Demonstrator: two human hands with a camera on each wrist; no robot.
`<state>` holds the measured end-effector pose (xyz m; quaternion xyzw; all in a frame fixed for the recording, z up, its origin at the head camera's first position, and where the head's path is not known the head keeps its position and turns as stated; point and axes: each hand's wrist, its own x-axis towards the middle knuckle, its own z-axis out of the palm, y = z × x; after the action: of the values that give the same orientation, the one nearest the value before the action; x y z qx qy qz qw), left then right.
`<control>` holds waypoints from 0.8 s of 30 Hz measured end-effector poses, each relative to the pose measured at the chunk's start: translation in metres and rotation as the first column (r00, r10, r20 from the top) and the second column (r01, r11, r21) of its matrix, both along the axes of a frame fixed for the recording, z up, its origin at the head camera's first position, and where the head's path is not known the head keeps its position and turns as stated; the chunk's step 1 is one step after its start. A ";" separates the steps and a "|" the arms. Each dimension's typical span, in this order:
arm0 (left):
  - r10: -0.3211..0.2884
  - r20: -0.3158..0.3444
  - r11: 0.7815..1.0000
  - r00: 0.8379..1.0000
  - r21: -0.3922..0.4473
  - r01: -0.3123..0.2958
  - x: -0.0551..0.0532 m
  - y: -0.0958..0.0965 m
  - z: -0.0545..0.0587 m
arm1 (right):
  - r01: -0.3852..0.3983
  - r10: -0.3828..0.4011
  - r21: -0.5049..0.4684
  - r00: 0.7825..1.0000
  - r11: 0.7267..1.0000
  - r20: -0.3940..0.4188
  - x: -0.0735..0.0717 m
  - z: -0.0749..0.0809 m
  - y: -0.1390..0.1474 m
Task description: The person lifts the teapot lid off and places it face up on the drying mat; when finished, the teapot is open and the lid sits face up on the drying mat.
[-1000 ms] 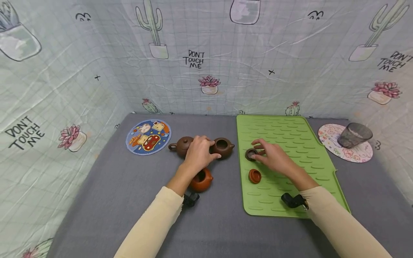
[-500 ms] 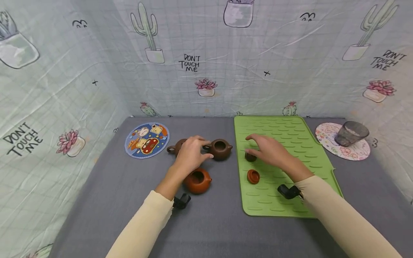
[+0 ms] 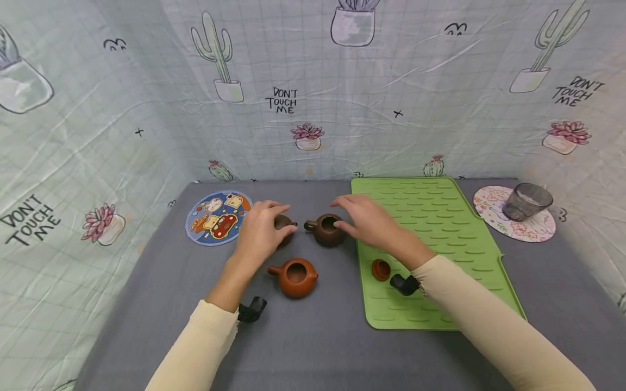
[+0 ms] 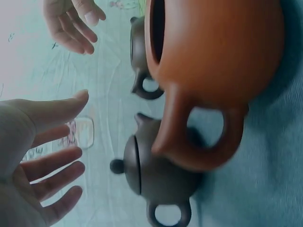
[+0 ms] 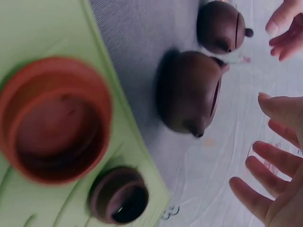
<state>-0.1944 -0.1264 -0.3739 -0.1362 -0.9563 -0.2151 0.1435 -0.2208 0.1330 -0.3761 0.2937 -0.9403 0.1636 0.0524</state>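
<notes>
My left hand [image 3: 259,233] hovers over the lidded dark brown teapot [image 3: 285,232], hiding much of it in the head view. In the left wrist view that teapot [image 4: 163,163] stands apart from the spread fingers, its knobbed lid on. My right hand [image 3: 371,222] is above the lidless dark brown teapot [image 3: 326,234], holding nothing; the right wrist view shows its fingers loosely spread. A lidless orange-brown teapot [image 3: 305,283] stands nearer the front. Its colour matches a small lid [image 3: 381,269] lying upturned on the green mat. A dark lid [image 5: 118,196] lies beside it, hidden in the head view.
The green ridged mat [image 3: 430,217] covers the right middle of the grey cloth [image 3: 323,347]. A grey translucent cup [image 3: 527,202] stands on a floral round coaster [image 3: 489,203] at the right. A blue cartoon coaster [image 3: 195,234] lies back left.
My right hand has left the dark lid on the mat and moved left to the open brown teapot. My left hand has shifted left, uncovering the orange-brown teapot's handle. The head view has shifted slightly.
</notes>
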 end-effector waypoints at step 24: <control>0.144 -0.010 0.987 0.990 0.071 -0.142 0.011 -0.047 -0.036 | -0.159 0.155 -0.069 0.986 0.985 -0.056 -0.001 -0.012 -0.058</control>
<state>-0.1838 -0.1736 -0.4096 -0.0637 -0.9544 -0.2366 0.1703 -0.2221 0.0755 -0.3883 0.3688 -0.9061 0.1938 0.0739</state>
